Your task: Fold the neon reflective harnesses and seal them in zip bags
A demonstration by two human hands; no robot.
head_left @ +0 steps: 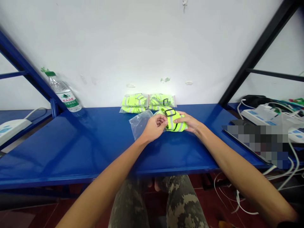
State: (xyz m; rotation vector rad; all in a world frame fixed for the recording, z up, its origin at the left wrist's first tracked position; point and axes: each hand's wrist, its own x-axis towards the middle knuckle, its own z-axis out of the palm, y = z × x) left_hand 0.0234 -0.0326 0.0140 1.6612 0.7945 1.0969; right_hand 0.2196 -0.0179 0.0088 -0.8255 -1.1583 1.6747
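Note:
A folded bundle of neon-yellow reflective strap (178,123) with grey stripes and a black buckle is held just above the blue table (99,142). My right hand (190,123) grips it from the right, thumb on top and fingers behind. At the bundle's left edge my left hand (156,125) is closed, its fingers curled against a clear plastic bag (140,122) that spreads out to the left. How far the bundle sits in the bag is hidden by my left hand.
Packed bags of neon-yellow straps, one pile at left (134,103) and one at right (161,100), lie against the wall. A tilted water bottle (67,96) leans at the back left. To the right are a blurred-out flat device (258,142), power strips (258,117) and white cables.

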